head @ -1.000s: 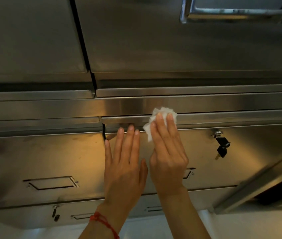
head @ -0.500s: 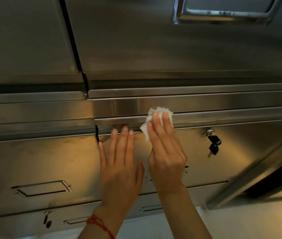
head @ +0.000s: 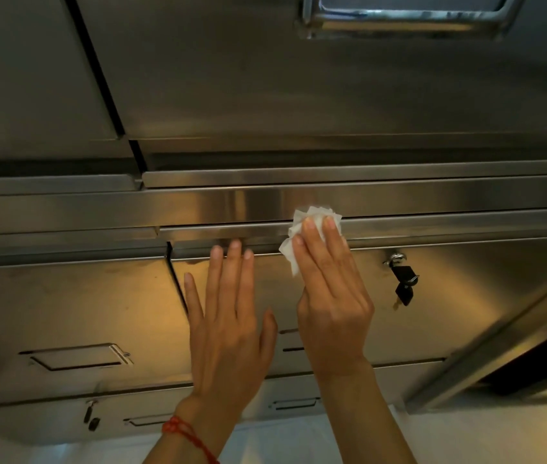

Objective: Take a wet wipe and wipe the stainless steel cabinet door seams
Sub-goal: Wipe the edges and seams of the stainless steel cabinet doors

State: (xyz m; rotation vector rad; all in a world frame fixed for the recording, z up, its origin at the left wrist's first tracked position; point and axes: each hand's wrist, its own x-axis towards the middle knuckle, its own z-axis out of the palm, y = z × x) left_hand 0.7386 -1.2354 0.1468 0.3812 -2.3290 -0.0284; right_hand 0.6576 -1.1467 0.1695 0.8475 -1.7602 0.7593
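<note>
- Right hand (head: 330, 296) flat, straight fingers pressing a crumpled white wipe (head: 312, 226) against the horizontal seam (head: 231, 227) along the top edge of the lower steel door (head: 466, 296).
- Left hand (head: 228, 326) spread and relaxed, palm flat on the same door just left of the right hand, fingertips near the seam, gripping nothing.
- Red cord (head: 181, 430) round the left wrist.
- Black keys (head: 404, 284) hanging from a lock, right of the wipe.
- Recessed handle (head: 77, 358) lower left.
- No readable writing or brand anywhere.
</note>
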